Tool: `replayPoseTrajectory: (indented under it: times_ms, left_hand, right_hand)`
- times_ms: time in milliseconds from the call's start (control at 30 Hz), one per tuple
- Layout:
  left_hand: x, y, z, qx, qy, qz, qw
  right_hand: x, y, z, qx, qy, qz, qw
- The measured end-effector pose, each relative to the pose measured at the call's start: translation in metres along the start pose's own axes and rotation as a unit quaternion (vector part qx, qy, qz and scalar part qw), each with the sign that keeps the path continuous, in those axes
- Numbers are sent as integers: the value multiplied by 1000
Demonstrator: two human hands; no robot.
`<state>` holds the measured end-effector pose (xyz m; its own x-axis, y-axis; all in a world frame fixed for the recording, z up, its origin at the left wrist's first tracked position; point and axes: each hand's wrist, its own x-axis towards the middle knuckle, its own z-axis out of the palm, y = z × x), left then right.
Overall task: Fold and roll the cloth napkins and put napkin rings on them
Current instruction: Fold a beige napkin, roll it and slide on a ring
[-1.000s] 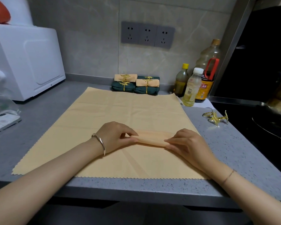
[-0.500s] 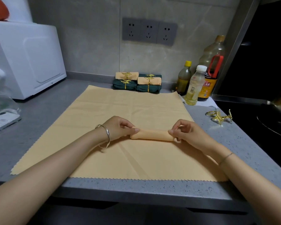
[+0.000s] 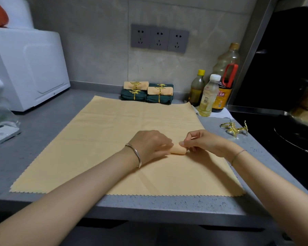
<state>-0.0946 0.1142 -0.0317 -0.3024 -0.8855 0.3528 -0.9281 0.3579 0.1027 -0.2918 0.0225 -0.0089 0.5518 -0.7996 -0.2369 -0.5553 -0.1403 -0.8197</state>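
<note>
Rolled napkin (image 3: 178, 150) lies mid-table (image 3: 43, 132) on spread cloth (image 3: 96, 139). Left hand (image 3: 149, 145) covers its left end, apparently gripping it. Right hand (image 3: 201, 142) pinches right end. Soft, light fabric, likely to unroll: keep hold of both ends. Gold rings (image 3: 233, 129) sit far right.

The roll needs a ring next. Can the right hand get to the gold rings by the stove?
Likely yes: the gold rings lie on open counter right of the right hand, nothing between; it must first release the rolled napkin.
</note>
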Motion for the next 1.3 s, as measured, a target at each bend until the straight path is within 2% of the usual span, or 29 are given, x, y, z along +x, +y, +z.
replayPoseTrajectory:
  times_ms: [67, 167, 233, 300, 367, 433, 500, 567, 667, 733, 933, 1067, 1133, 1167, 1233, 1300]
  left_hand:
    - [3, -1, 3, -15, -2, -35, 999]
    - [6, -6, 4, -104, 5, -87, 991]
    - [8, -8, 2, -129, -7, -100, 987]
    - [11, -11, 1, -149, -23, -105, 983]
    - [15, -14, 0, -176, -34, -107, 978]
    - [19, -18, 0, -202, -47, -103, 973]
    - [22, -22, -2, -210, -60, -96, 971]
    - [26, -22, -4, -191, -73, -86, 975]
    - [32, -18, -4, -105, -76, -71, 989]
    - [36, -14, -1, -57, -68, -68, 994]
    - [43, -15, 13, -48, -42, -91, 994]
    - [50, -15, 14, -69, -30, -108, 991]
    - [58, -10, 16, -78, -17, -117, 990]
    - [63, -6, 17, -83, -9, -123, 989]
    - [74, 1, 17, -89, 0, -133, 987]
    - [86, 10, 19, -89, -1, -127, 988]
  right_hand:
    - [0, -1, 0, 6, 4, 0, 1000]
    - [-4, 1, 6, 9, 30, -18, 999]
    - [-5, 6, 12, -15, 91, -86, 992]
    - [-8, 14, 18, -95, 170, -188, 963]
    - [-13, 22, 20, -203, 188, -266, 923]
    - [-17, 28, 21, -315, 195, -303, 878]
    - [-17, 29, 20, -349, 209, -305, 861]
    - [-13, 28, 18, -320, 197, -286, 881]
    - [-7, 27, 12, -217, 139, -232, 938]
    - [-3, 27, 10, -161, 115, -212, 957]
    - [10, 33, 10, -9, 105, -193, 975]
    - [14, 34, 5, -7, 111, -191, 975]
    - [13, 39, -5, -38, 176, -198, 964]
    - [12, 45, -14, -51, 238, -199, 949]
    - [12, 57, -33, -81, 385, -183, 901]
    - [13, 73, -54, -128, 502, -119, 847]
